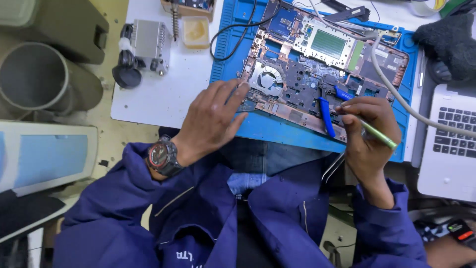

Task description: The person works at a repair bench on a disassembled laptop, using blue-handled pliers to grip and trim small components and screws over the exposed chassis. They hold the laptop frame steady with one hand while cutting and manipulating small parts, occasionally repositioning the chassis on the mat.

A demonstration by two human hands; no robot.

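An opened laptop chassis point(317, 64) with a bare circuit board and a round fan lies on a blue work mat point(277, 130). My left hand point(213, 119) rests flat on the chassis's near left corner, fingers together, holding nothing. My right hand point(369, 131) grips a thin green screwdriver point(379, 136) like a pen, its tip on the board near the chassis's front edge. Blue-handled pliers point(327, 114) lie on the board just left of that hand. A watch sits on my left wrist.
A white laptop point(451, 144) stands at the right, a grey cable point(396, 94) curving over the mat. A soldering tool stand point(144, 47) and small yellow tub point(196, 31) sit on the white table. Metal tweezers point(332, 166) lie by my lap.
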